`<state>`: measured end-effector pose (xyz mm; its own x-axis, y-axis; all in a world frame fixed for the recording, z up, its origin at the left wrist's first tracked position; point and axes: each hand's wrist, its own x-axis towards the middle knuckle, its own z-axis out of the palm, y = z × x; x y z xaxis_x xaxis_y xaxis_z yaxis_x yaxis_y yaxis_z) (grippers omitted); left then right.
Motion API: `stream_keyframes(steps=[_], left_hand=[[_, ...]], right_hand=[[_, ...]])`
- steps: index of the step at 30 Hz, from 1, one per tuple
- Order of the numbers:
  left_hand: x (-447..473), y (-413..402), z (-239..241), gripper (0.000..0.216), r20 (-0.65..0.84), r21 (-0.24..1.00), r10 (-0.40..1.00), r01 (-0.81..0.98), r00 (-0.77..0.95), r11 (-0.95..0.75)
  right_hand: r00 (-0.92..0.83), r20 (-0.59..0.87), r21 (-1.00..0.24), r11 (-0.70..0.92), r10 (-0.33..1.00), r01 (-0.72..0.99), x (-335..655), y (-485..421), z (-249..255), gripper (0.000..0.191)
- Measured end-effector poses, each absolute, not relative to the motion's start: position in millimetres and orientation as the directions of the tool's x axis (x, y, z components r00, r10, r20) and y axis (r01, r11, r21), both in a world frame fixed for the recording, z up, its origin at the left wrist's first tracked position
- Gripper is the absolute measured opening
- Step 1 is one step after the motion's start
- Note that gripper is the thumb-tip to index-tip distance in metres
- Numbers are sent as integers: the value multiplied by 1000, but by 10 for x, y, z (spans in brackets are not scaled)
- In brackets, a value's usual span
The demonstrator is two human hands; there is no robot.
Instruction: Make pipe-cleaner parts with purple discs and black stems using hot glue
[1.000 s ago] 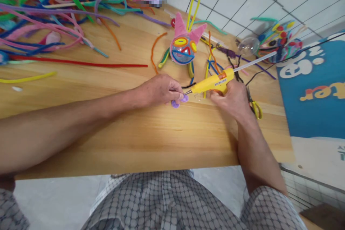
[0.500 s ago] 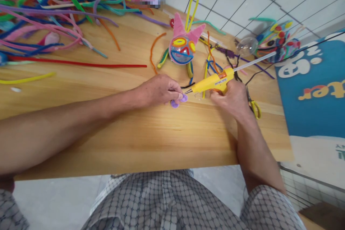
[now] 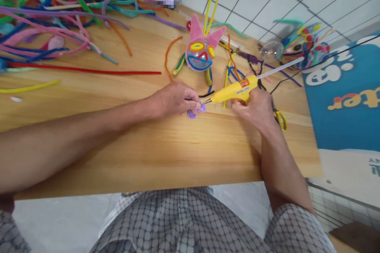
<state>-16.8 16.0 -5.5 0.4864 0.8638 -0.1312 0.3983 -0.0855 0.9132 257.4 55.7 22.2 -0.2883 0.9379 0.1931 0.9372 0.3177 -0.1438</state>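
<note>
My left hand (image 3: 173,99) rests on the wooden table (image 3: 148,142) and pinches a small purple coiled pipe-cleaner piece (image 3: 196,111) with its fingertips. My right hand (image 3: 257,108) grips a yellow hot glue gun (image 3: 234,90), its nozzle touching the purple piece. A clear glue stick pokes out of the gun's back end. Just beyond the hands stands a round clear ball figure (image 3: 200,53) with pink ears, a yellow loop and coloured pipe-cleaner face.
A heap of coloured pipe cleaners (image 3: 59,4) covers the far left of the table. A long red one (image 3: 89,70) lies loose. Yellow-handled scissors (image 3: 280,118) lie by my right wrist. A second decorated ball (image 3: 303,47) sits far right, near a blue box (image 3: 344,99).
</note>
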Motion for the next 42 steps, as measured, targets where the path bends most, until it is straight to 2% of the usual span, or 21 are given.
stream_keyframes(steps=[42], left_hand=[[-172,143,-27,26,-172,906,872,422,459,-44]], right_hand=[[-292,216,-155,328,932,932,2591,565,207,10]])
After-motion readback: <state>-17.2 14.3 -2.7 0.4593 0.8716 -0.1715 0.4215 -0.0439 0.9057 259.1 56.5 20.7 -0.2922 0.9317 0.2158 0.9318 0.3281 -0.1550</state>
